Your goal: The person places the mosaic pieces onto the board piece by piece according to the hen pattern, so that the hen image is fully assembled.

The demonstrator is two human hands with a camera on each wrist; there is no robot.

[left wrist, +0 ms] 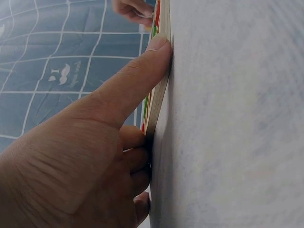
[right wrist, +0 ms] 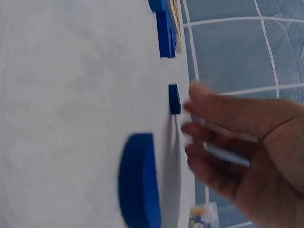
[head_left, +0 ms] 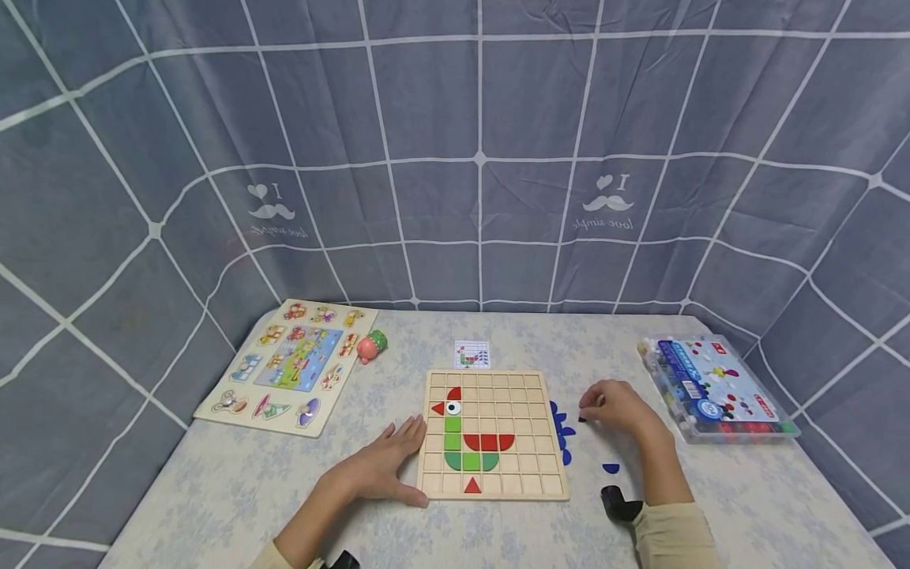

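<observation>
A wooden grid board bears a bird-like figure of red, green and white pieces, with an eye piece near its top. My left hand rests against the board's left side, thumb at the near corner; in the left wrist view the thumb touches the board's edge. Over the table right of the board is my right hand, its fingertips close to a small blue piece. The right wrist view shows a gap between them. Nearer me lies a blue half-round piece.
Several blue pieces lie along the board's right edge. A small picture card is behind the board. A picture puzzle and a red-green toy stand at left, a clear plastic box at right.
</observation>
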